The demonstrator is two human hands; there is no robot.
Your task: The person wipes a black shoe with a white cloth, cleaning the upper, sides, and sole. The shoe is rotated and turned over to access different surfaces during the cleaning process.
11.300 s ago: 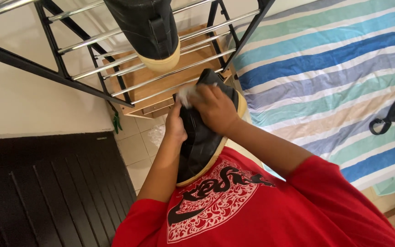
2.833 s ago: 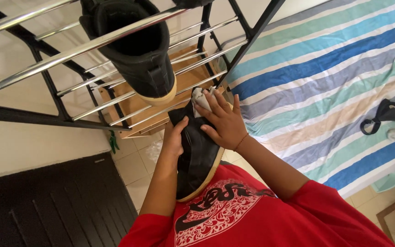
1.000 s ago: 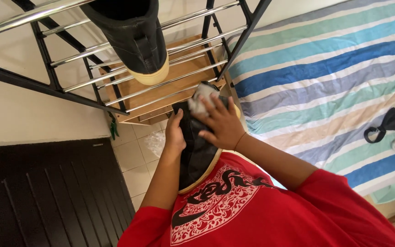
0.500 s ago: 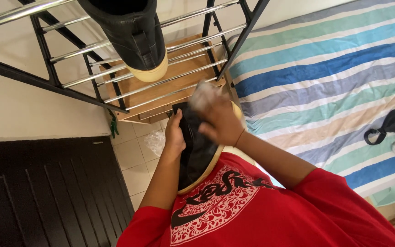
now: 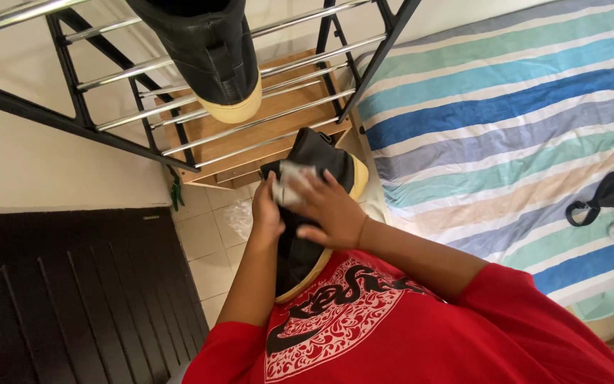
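Observation:
My left hand [image 5: 266,213] grips the side of a black shoe with a tan sole [image 5: 325,153], held against my chest above my red shirt. My right hand [image 5: 328,210] presses a small whitish cloth [image 5: 289,174] onto the shoe's upper, fingers spread over it. The shoe's toe points away from me, toward the rack. A second black shoe with a tan sole [image 5: 211,50] stands on the metal bars of the rack [image 5: 108,75] just above and to the left.
A wooden shelf [image 5: 264,114] sits under the rack's chrome bars. A bed with a striped sheet [image 5: 506,107] fills the right side, with a black strap [image 5: 605,192] lying on it. A dark ribbed mat [image 5: 72,291] and pale floor tiles [image 5: 207,242] lie at the left.
My right hand has slid the cloth back along the shoe from the toe toward me. The toe and its tan sole edge now show. The left hand keeps its grip.

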